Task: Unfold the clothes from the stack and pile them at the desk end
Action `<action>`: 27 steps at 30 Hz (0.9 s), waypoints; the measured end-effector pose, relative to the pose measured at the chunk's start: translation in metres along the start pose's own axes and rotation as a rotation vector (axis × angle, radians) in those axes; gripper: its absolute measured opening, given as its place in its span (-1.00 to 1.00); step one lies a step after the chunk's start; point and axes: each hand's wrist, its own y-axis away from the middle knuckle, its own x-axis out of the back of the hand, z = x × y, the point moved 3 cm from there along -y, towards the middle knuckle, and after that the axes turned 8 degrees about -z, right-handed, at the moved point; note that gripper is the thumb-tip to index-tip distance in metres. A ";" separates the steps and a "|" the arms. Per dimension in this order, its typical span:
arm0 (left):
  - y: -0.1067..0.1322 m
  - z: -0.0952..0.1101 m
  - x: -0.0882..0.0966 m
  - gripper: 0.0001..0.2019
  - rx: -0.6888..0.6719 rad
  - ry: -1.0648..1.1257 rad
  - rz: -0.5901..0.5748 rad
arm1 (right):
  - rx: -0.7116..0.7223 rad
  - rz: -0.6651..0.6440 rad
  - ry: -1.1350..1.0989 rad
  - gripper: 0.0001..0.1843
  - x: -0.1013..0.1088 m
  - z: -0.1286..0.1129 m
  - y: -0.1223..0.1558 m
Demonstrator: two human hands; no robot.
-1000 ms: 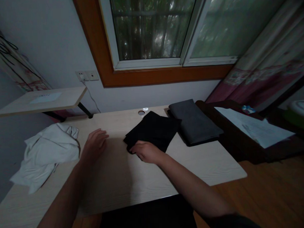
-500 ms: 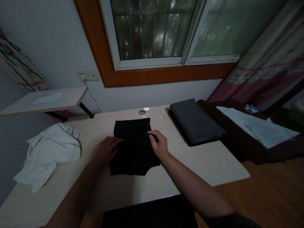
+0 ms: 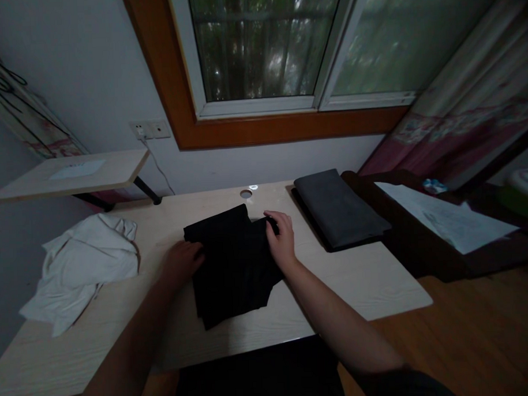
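Observation:
A folded black garment (image 3: 232,268) lies in the middle of the light wooden table (image 3: 371,286), turned a little askew. My left hand (image 3: 182,261) grips its left edge, fingers tucked into the cloth. My right hand (image 3: 281,238) holds the upper right corner, fingers curled over the fold. Both forearms reach in from the bottom of the view.
A crumpled white garment (image 3: 82,265) lies at the table's left. A folded grey cloth (image 3: 338,210) rests at the back right, beside a dark side table with papers (image 3: 446,220). A small shelf (image 3: 72,173) juts from the wall. A cable hole (image 3: 245,194) sits near the back edge.
The black garment was dragged from the right to the table's middle, then turned slightly counterclockwise. My left hand went from flat on the table to the garment's left edge; my right moved to its upper right corner.

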 end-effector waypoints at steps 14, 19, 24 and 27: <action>0.004 -0.025 0.017 -0.68 0.603 -0.038 -0.062 | 0.673 -0.941 -0.037 -0.86 -0.050 -0.058 0.048; 0.011 -0.041 0.017 -0.64 0.659 0.000 -0.022 | 0.616 -1.031 0.054 -0.70 -0.048 -0.054 0.046; 0.023 -0.066 0.017 -0.69 0.767 0.109 0.147 | 0.536 -0.983 0.146 -0.83 -0.048 -0.040 0.040; 0.028 -0.074 0.023 -0.77 0.694 0.124 0.376 | 0.452 -0.918 0.216 -0.82 -0.043 -0.025 0.029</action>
